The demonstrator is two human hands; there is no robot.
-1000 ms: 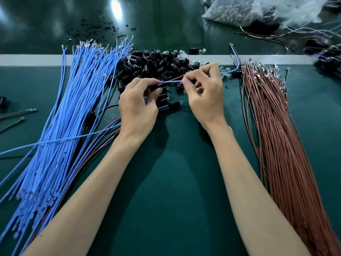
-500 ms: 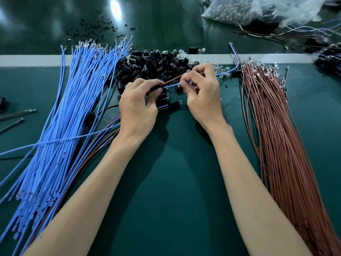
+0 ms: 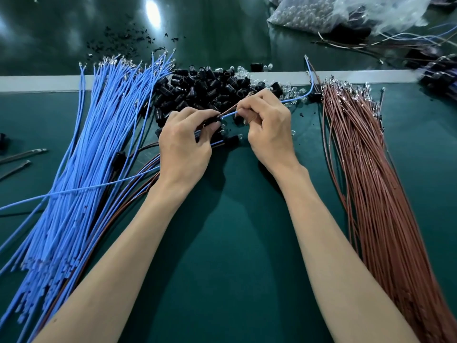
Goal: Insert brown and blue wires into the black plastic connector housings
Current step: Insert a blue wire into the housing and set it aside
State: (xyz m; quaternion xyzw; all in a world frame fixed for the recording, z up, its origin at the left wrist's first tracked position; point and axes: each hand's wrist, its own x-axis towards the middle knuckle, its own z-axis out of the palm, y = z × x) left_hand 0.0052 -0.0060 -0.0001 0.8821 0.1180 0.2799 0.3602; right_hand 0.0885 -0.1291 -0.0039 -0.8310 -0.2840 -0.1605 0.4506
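The left hand [image 3: 184,147] is pinching a small black housing [image 3: 214,120] between thumb and curled forefinger, and the right hand [image 3: 269,129] is closing its fingertips on a blue wire [image 3: 228,115] just beside the housing, with a brown wire [image 3: 231,109] lying against the same fingers. Both hands are working above the green mat [image 3: 235,243], right at the near edge of the heap of loose housings [image 3: 197,87]. The wires are looking light and limp, so they are likely buckling if pushed from far back. Taking hold close to the metal tip seems the sound choice. The housing appears hard, tiny and easy to fumble, best held by its sides with the opening left free. The left fingers are covering most of the housing, so whether either wire is seated, or which cavity it is entering, cannot be told. The brown wire's tip is also hiding behind the fingers. The blue bundle [image 3: 99,144] is fanning out to the left and the brown bundle [image 3: 366,169] to the right, both running out of view at the bottom. The dark items at the far right edge are blurring past recognition.
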